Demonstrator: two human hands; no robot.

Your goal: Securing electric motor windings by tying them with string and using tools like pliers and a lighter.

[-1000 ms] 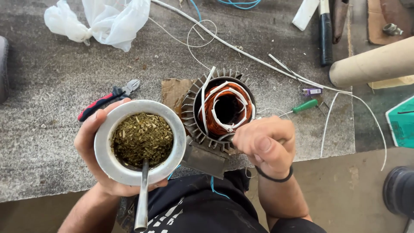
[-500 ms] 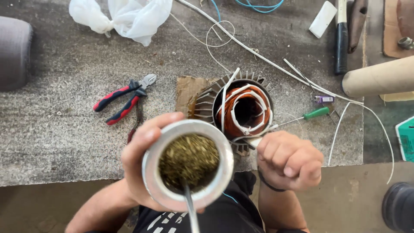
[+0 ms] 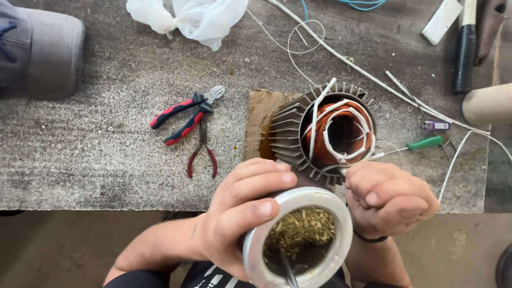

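My left hand [image 3: 240, 210] grips a round metal cup [image 3: 296, 241] filled with chopped green herb, a metal straw standing in it, held close below my face at the bottom centre. My right hand [image 3: 388, 197] is a closed fist at the near rim of a finned grey motor stator [image 3: 290, 136] with copper windings [image 3: 341, 133] and white sleeving. A thin white lead from the windings runs to the fist. The stator rests on a piece of brown cardboard [image 3: 261, 114] on the grey workbench [image 3: 96, 160].
Red-and-black cutters [image 3: 184, 109] and small red-handled pliers [image 3: 201, 154] lie left of the stator. A green-handled screwdriver [image 3: 421, 144] lies to its right. White plastic bag [image 3: 192, 18], white cables [image 3: 373, 80], a cardboard tube [image 3: 488, 104] and a grey cap [image 3: 40, 48] sit around the bench.
The cup in my left hand has shifted right and nearer the camera, now beside my right fist. The view has slid so the bench's left side shows more.
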